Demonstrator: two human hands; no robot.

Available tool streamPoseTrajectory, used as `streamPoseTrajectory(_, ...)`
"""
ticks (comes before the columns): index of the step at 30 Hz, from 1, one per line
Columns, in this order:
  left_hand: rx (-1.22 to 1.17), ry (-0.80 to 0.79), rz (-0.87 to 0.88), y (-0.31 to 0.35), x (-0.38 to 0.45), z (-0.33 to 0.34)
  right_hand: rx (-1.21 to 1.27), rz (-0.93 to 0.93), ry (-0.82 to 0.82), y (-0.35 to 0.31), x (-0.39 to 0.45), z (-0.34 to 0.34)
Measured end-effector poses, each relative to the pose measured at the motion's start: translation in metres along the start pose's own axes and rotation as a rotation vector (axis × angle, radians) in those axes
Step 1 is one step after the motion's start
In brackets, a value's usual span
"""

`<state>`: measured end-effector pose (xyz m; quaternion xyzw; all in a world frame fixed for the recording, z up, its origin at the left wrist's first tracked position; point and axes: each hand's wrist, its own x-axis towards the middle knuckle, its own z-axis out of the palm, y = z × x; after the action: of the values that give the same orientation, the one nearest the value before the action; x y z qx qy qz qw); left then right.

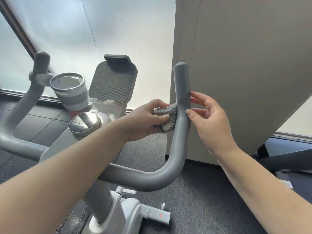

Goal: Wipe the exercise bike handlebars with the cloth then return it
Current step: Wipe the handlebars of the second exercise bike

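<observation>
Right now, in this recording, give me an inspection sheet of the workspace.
Surface: dark floor.
Job's things: grey cloth pressed against the right handlebar upright; left handlebar untouched.
Clutter: cup holder, tablet holder, round knob.
Hands: left hand grips the cloth; right hand open, fingertips on the bar.
Cables: nothing seen.
Surroundings: beige partition, frosted window.
</observation>
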<state>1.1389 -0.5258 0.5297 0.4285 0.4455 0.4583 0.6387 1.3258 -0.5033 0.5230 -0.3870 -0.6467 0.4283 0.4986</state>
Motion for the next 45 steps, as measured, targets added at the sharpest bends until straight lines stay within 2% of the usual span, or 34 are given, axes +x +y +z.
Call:
streamPoseTrajectory(8, 0.146, -0.035, -0.146, 0.008, -0.014, 0.002, 0.008, 0.011, 0.005, 0.000, -0.008, 0.001)
streamPoseTrajectory(14, 0.219, -0.056, -0.188, 0.007, -0.030, 0.004, 0.025, 0.027, 0.002, 0.002, -0.017, 0.002)
streamPoseTrajectory(18, 0.367, -0.074, -0.211, 0.007, -0.042, 0.006, 0.015, 0.050, -0.003, 0.003, -0.025, 0.003)
streamPoseTrajectory(24, 0.753, -0.120, -0.193, 0.012, -0.056, 0.007, 0.010, 0.072, 0.016, 0.002, -0.041, 0.003)
streamPoseTrajectory(27, 0.870, -0.171, -0.170, 0.013, -0.062, 0.006, 0.006, 0.078, 0.029, 0.003, -0.049, 0.004)
streamPoseTrajectory(33, 0.971, -0.229, -0.145, 0.014, -0.069, 0.004, 0.020, 0.095, 0.066, 0.006, -0.061, 0.010)
streamPoseTrajectory(40, 1.199, -0.383, -0.118, 0.021, -0.076, 0.000, -0.004, 0.102, 0.089, 0.004, -0.070, 0.016)
streamPoseTrajectory(45, 1.203, -0.379, -0.087, 0.021, -0.082, -0.007, -0.024, 0.114, 0.087, 0.000, -0.077, 0.020)
